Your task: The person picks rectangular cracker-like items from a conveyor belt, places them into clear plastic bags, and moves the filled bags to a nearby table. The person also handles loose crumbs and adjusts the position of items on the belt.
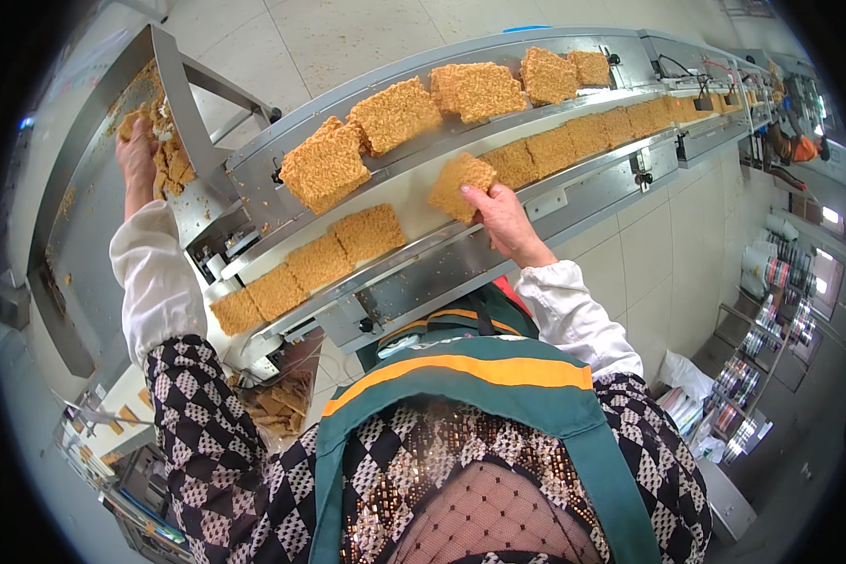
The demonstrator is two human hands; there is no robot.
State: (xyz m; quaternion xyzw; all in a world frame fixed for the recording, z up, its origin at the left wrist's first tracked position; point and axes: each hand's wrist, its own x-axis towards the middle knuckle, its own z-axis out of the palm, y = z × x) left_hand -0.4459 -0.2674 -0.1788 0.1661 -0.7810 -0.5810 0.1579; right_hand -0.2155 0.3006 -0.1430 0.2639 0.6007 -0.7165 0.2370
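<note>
My right hand grips a square golden crumbly slab by its near edge, over a conveyor belt. Right of it a row of similar slabs lies edge to edge on the belt; several more slabs lie in line at the belt's lower left. Stacked slabs rest on the metal ledge beyond the belt. At the far left my left hand holds a slab piece over a metal tray, beside broken pieces.
Metal guide rails border the belt. A bag of slab pieces stands low at the left. Wires and a sensor sit over the belt farther right. Another person is in the far right distance. Racks with reels stand at right.
</note>
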